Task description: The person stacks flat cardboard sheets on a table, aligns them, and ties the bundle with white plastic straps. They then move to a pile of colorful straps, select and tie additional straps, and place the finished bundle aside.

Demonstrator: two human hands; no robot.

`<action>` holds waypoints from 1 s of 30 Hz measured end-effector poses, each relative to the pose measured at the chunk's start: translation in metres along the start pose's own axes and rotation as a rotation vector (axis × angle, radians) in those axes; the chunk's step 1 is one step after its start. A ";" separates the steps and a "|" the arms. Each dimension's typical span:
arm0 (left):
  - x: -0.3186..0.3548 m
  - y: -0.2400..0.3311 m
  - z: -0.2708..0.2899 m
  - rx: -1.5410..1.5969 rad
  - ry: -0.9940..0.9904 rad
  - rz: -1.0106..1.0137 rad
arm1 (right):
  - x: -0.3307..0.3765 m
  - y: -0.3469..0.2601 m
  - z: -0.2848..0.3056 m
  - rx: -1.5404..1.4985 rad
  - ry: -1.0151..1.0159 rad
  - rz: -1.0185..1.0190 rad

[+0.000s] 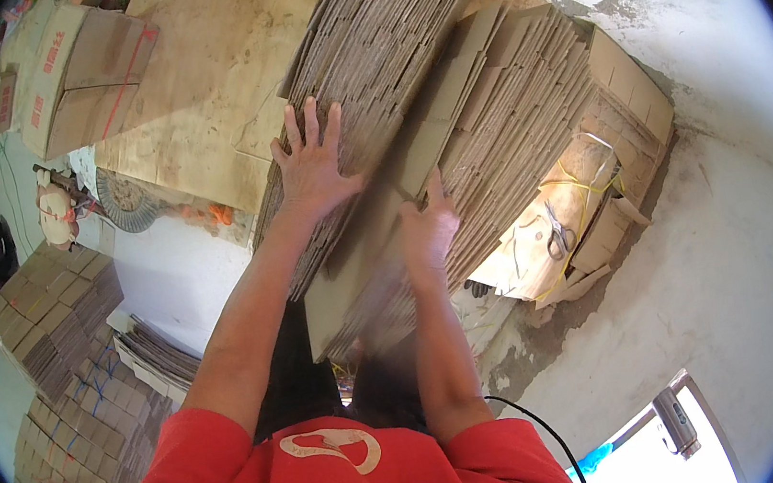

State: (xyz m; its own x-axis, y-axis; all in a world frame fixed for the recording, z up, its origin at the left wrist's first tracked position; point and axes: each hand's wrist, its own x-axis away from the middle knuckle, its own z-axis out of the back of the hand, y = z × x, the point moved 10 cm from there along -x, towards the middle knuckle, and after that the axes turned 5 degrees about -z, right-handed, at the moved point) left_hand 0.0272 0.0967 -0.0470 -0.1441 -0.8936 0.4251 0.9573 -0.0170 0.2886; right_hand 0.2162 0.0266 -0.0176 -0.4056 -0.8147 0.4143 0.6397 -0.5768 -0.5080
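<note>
Two thick bundles of flattened cardboard cartons stand on edge side by side in front of me. My left hand (312, 169) lies with fingers spread on the edges of the left bundle (372, 45). My right hand (432, 231) is at the right bundle (514, 100), its thumb against the face of the outermost flattened carton (363, 244) and its index finger stretched along the edges. The other fingers of that hand are mostly hidden behind it. The lower end of the right bundle is blurred, near my legs.
A wooden table (199, 52) carries the bundles, with cardboard boxes (87, 80) at its far left. Scissors (558, 232) and yellow straps lie right of the bundles, beside an open carton (626, 106). Stacked cartons (56, 301) fill the left side. A white wall (694, 233) stands on the right.
</note>
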 end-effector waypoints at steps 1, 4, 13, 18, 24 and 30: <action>0.000 -0.001 -0.001 -0.002 -0.002 0.002 | 0.002 -0.010 0.010 -0.020 0.021 0.019; 0.000 -0.004 -0.002 -0.010 -0.005 0.006 | 0.003 -0.035 0.032 0.036 0.023 0.012; -0.001 -0.002 -0.002 -0.020 0.009 -0.015 | -0.060 -0.058 0.031 0.201 -0.069 -0.075; 0.001 -0.009 0.002 0.029 0.021 -0.013 | -0.050 0.032 0.112 0.093 0.561 0.131; 0.005 -0.056 0.024 0.576 0.389 -0.035 | -0.053 0.202 0.057 -0.819 -0.073 -0.568; -0.013 -0.055 -0.014 1.088 -0.165 0.104 | -0.055 0.117 -0.015 -0.781 -0.349 -0.367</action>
State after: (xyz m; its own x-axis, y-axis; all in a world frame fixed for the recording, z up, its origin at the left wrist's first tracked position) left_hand -0.0197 0.1031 -0.0799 -0.1843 -0.7957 0.5769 0.2470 0.5307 0.8108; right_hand 0.3036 0.0029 -0.1107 -0.1950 -0.5823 0.7892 -0.1617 -0.7746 -0.6115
